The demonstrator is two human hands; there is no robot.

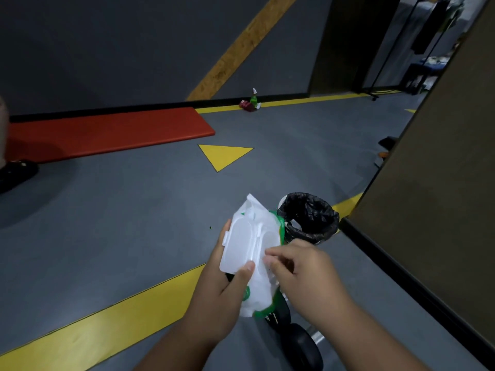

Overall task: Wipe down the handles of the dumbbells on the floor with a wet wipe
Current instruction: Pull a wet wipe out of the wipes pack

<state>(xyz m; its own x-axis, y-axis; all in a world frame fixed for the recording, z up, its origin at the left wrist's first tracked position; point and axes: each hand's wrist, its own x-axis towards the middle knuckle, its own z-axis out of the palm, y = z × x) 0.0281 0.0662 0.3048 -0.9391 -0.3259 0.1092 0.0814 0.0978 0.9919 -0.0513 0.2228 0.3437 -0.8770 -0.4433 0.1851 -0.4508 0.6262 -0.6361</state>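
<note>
My left hand [222,287] grips a white and green wet wipe pack [254,253] from below, thumb on its plastic lid, which is flipped open to the left. My right hand [300,266] is at the pack's opening, with thumb and forefinger pinching at the wipe there. Black dumbbells [300,341] lie on the grey floor right under my hands, mostly hidden by the pack and my arms; a bit of a metal handle [317,336] shows between my forearms.
A small bin with a black liner [310,218] stands just behind the pack. A brown wall panel [442,210] runs along the right. A red mat [107,132] lies at the back left, a green spray bottle [253,99] by the far wall. Yellow stripes mark the floor.
</note>
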